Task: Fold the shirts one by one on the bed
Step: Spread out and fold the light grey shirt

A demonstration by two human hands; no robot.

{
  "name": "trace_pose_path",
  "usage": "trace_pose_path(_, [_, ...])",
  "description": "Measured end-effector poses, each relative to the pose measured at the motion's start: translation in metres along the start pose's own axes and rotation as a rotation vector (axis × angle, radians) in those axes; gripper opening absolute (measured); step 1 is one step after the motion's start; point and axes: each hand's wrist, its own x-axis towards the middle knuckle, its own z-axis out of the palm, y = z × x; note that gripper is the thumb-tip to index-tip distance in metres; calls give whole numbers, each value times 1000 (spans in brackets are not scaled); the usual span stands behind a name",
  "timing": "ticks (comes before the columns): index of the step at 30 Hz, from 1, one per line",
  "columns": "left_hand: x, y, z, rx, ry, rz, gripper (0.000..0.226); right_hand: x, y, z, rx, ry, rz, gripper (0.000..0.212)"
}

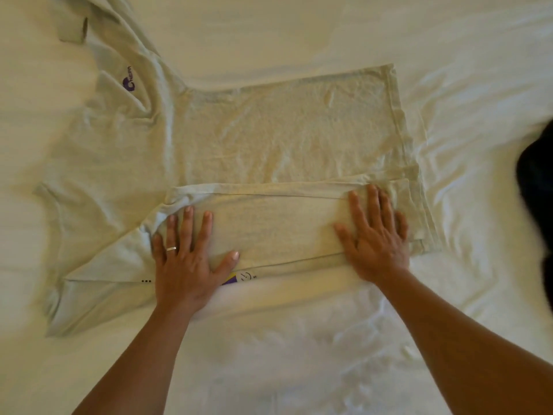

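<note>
White bed [299, 40] sheets carry the grey shirt [269, 130], long axis running left-right, collar left. Left hand [185, 259] and right hand [377, 241] press flat, fingers straight, gripping nothing, on its folded near strip; the unfolded far side lies beyond both.

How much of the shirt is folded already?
Done: the near side of the light shirt is folded over into a long strip. In hand: the left hand and right hand press that strip flat on the bed. Left: the far side, both sleeves and the final fold. A dark thing lies at the right edge; I cannot tell what.
</note>
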Motion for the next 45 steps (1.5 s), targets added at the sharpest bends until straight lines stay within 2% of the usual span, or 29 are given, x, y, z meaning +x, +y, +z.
trace_pose_path(2, [-3,-2,-6,-63,15,-76,84,-2,-7,-4,0,27,28,70])
trace_pose_path(5, [-17,-20,-20,-103,117,-191,71,1,-51,-16,71,156,52,63])
trace_pose_path(10, [-24,-79,-40,-241,261,-493,52,23,-175,-27,230,260,-399,31])
trace_pose_path(12, [-22,-105,-40,-213,258,-490,48,35,-227,-37,286,184,-495,33])
trace_pose_path(15, [-21,-131,-38,-172,214,-479,47,56,-283,-46,302,-1,-532,38])
trace_pose_path(19, [-24,-139,-36,-204,166,-452,35,78,-311,-50,226,-119,-497,22])
trace_pose_path(22, [-30,-152,-34,-220,163,-463,32,93,-313,-48,309,-95,-349,24])
trace_pose_path(25, [-34,-161,-36,-270,127,-552,18,96,-316,-38,271,10,-341,26])
trace_pose_path(27, [-36,-155,-40,-209,167,-524,9,86,-316,-31,238,135,-354,27])
trace_pose_path(28, [-37,-149,-42,-174,202,-493,10,77,-315,-30,232,224,-362,28])
trace_pose_path(31, [-38,-126,-44,-147,265,-324,42,39,-312,-17,197,403,-492,34])
trace_pose_path(32, [-41,-115,-41,-130,240,-222,50,25,-309,-7,156,391,-556,38])
trace_pose_path(34, [-50,-103,-29,-51,141,-63,62,0,-297,15,34,266,-673,50])
trace_pose_path(36, [-59,-113,-17,8,57,-65,69,-15,-272,32,-83,112,-718,61])
trace_pose_path(38, [-69,-130,-9,65,19,-126,75,-17,-237,40,-128,41,-667,65])
trace_pose_path(42, [-75,-143,-15,107,-16,-143,81,-17,-170,33,-235,38,-563,67])
trace_pose_path(45, [-74,-134,-25,118,-38,-23,90,-24,-126,25,-224,35,-550,74])
